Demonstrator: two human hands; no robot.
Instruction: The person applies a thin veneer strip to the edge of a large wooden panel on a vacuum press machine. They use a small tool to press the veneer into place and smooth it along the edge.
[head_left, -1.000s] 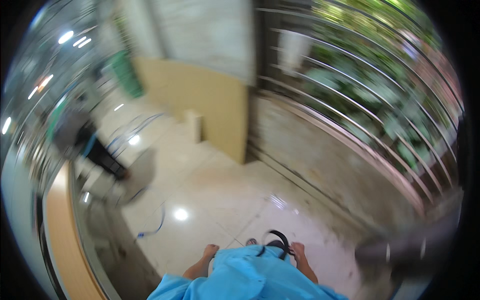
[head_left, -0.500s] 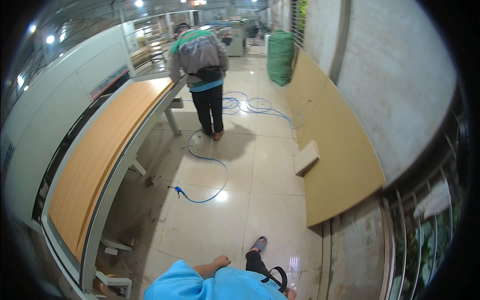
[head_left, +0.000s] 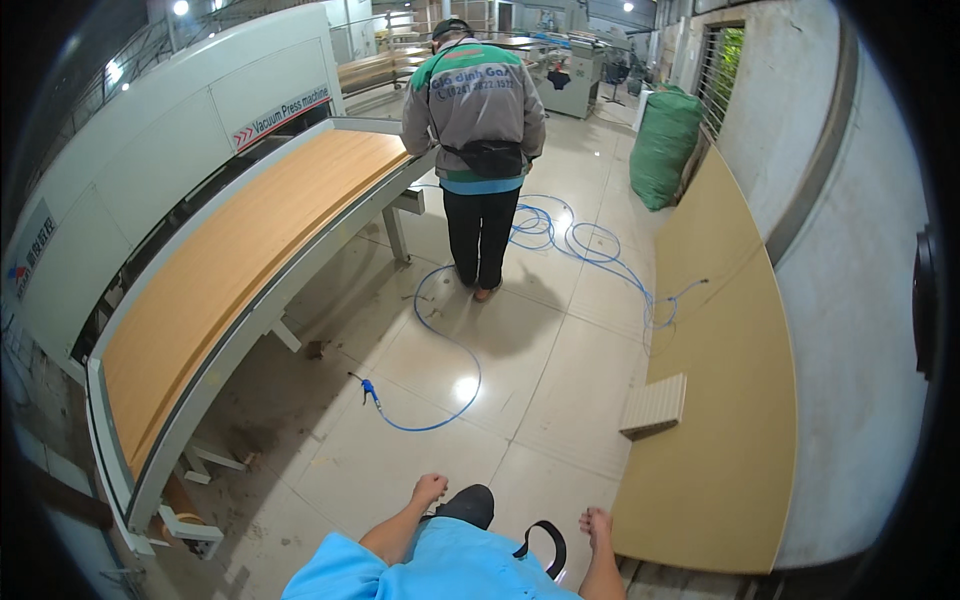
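My left hand [head_left: 430, 488] hangs in front of my blue shirt with its fingers curled closed; no object shows in it. To the right, beside a black strap loop [head_left: 545, 548], my right hand [head_left: 597, 522] is loosely closed as well, and I see nothing in it. Both hands are low over the tiled floor, touching nothing. Ahead of the left hand lies a blue air blow gun [head_left: 368, 388] on its blue hose [head_left: 470, 385]. A large tan board [head_left: 720, 400] leans against the wall nearest the right hand.
A long press machine [head_left: 190, 130] stands at left, its framed bed holding a wood-grain panel [head_left: 250, 225]. A co-worker [head_left: 480, 140] stands at the bed's far end. Coiled hose [head_left: 540, 225] lies beyond. A ribbed beige block [head_left: 655, 405] rests by the board; a green sack [head_left: 667, 145] stands behind.
The view has turned left and shifted forward. My right hand has come into fuller view at the lower right. My left hand is still closed.
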